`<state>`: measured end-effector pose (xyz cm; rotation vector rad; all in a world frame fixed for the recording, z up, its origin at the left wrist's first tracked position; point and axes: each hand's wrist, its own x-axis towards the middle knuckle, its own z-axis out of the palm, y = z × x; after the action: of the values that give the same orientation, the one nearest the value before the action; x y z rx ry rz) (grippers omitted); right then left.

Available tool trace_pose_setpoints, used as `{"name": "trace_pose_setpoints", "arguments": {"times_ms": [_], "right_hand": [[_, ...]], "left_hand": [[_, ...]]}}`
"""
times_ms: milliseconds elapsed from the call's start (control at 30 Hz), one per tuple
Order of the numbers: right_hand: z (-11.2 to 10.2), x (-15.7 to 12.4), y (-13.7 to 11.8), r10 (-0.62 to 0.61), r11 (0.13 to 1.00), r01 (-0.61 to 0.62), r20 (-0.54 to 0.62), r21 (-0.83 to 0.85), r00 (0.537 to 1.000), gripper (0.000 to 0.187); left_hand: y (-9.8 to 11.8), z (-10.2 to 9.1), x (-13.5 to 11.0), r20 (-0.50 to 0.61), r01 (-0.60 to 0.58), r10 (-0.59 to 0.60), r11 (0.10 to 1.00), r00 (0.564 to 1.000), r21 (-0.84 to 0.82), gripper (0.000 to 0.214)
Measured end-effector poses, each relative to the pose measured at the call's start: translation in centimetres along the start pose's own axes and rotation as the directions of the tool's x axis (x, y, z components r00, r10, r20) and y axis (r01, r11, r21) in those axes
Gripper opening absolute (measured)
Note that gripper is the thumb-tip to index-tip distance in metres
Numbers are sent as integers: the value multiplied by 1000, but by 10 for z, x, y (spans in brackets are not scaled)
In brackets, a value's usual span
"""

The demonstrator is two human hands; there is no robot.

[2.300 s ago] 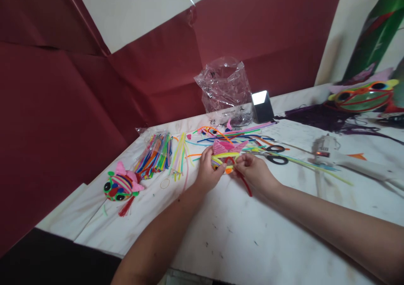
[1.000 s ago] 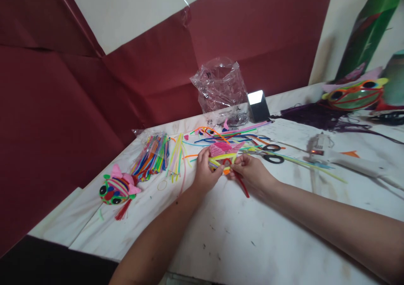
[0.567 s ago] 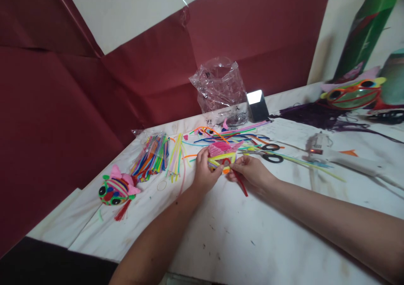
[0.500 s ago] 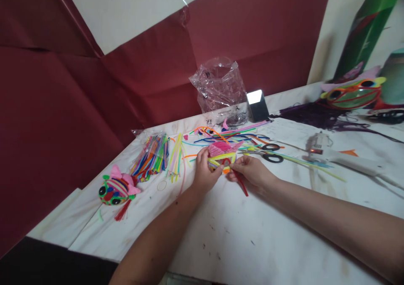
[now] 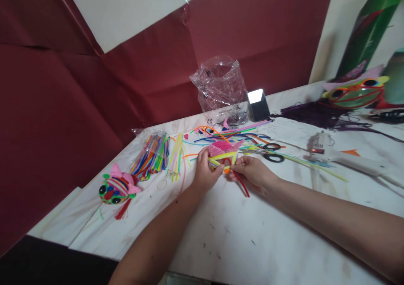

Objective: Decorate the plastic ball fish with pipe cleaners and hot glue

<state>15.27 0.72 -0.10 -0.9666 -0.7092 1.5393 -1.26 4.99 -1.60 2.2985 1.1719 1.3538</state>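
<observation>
Craft workspace. Evidence: stained white table (image 5: 240, 234) littered with loose pipe cleaners (image 5: 235, 134), a bagged bundle (image 5: 151, 154) of them, scissors (image 5: 268, 155), glue gun (image 5: 318, 147), a finished fish figure (image 5: 115, 188), a half-made figure (image 5: 222, 155), a bigger fish piece (image 5: 356, 92) far right. Dark red paper sheets (image 5: 63, 108) cover the wall.

— Compared with 2.3 s ago?
— Compared. Logged a slight leftward drift of the whole scene in view, finished toy (image 5: 115, 189) and scissors (image 5: 273, 152) included.
— Hands?
— Recorded right hand (image 5: 252, 172) barely shifted along the red pipe cleaner (image 5: 242, 187). Noted its free tail swung marginally outward from the pipe-cleaner piece (image 5: 222, 153) over the last 0.5 s.
</observation>
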Motion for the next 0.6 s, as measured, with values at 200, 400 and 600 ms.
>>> {"name": "trace_pose_setpoints", "arguments": {"times_ms": [200, 400, 600], "right_hand": [[-3, 2, -4, -27, 999, 26, -28, -21, 999, 37], [-4, 4, -7, -43, 996, 39, -46, -76, 998, 33], [-9, 6, -16, -80, 982, 80, 9, -172, 997, 28]], "left_hand": [[-2, 1, 0, 4, -10, 10, 1000, 1000, 4, 66], [-2, 1, -1, 9, -6, 7, 1000, 1000, -26, 66], [-8, 5, -1, -5, 53, -54, 995, 999, -80, 71]]}}
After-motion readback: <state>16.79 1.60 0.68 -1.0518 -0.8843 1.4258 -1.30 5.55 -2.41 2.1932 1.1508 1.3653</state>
